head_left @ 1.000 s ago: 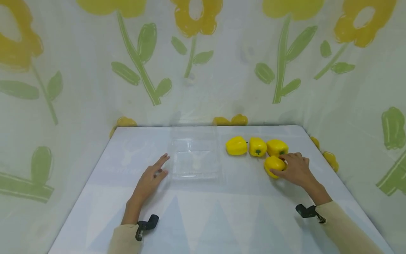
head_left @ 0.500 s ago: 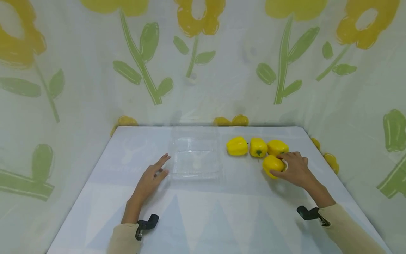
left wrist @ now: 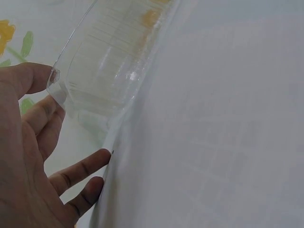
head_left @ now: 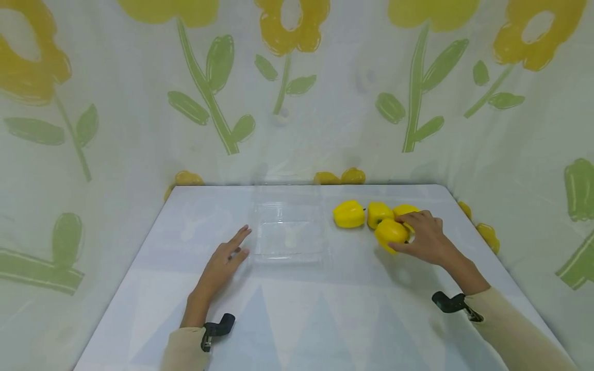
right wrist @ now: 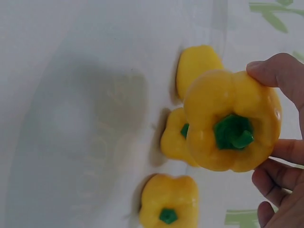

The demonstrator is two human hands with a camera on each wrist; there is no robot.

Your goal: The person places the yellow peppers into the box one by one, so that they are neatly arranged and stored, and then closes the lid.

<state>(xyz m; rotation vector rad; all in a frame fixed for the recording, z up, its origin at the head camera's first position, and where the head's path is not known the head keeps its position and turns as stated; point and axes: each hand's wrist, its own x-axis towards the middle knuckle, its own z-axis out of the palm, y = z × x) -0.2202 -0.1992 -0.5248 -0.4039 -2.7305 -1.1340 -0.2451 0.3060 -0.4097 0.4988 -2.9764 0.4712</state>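
The right hand (head_left: 424, 237) is clamped on a yellow pepper (head_left: 391, 234), thumb on one side and fingers on the other. The pepper is just left of the palm, above the table (head_left: 297, 309), with a shadow beneath; in the right wrist view its green stem faces the camera. Just beyond the right hand's fingertips lies the back pepper (head_left: 405, 209), partly hidden. To its left and near it is the middle pepper (head_left: 379, 211), and the end pepper (head_left: 349, 214) lies farther left, both beyond the hand.

The left hand (head_left: 223, 263) has its fingers spread and its thumb apart from them. Just to its right stands the clear box (head_left: 289, 256), between the two hands. In the left wrist view the thumb tip overlaps a corner of the box; whether it presses there cannot be told. Well beyond both hands hangs a flowered cloth (head_left: 334, 103).
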